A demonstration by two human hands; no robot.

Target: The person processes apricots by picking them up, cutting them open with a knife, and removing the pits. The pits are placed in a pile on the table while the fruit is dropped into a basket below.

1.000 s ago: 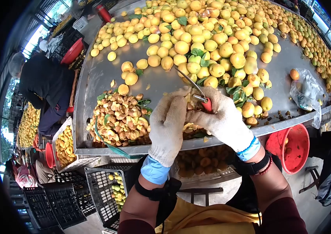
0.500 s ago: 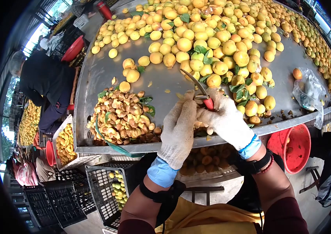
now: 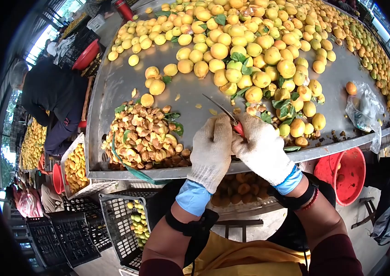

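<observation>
Far out at 9 o'clock a person in dark clothes [image 3: 43, 96] bends over another table. Nearer in, at about 8 o'clock, there's a tray of cut fruit [image 3: 77, 168] and a black crate [image 3: 126, 221] with a few greenish ones in it.

On the metal table [image 3: 112, 92], just at 9 o'clock from the hands, sits a big pile of pits and scraps [image 3: 142, 138] with some leaves mixed in.

The left hand [image 3: 211, 147], in a knit glove, is right at the table's near edge with its fingers curled in tight. The back of the glove faces the camera, so I can't tell what's inside. It touches the right hand [image 3: 261, 147], which is wrapped snugly round the red handle of a knife [image 3: 220, 109]. The blade sticks out toward 11 o'clock over bare metal.

My read is that this is mid-cut, with a fruit being opened or pitted between the two gloves. Any next stroke needs that blade kept off the left fingertips, since they're so close.

From 12 to 2 o'clock is the heap of yellow fruit [image 3: 250, 41], its nearest pieces just beyond the right glove. At 3 o'clock a plastic bag [image 3: 363, 108] lies on the table edge, and a red bucket [image 3: 349, 172] stands below it at 4 o'clock.
</observation>
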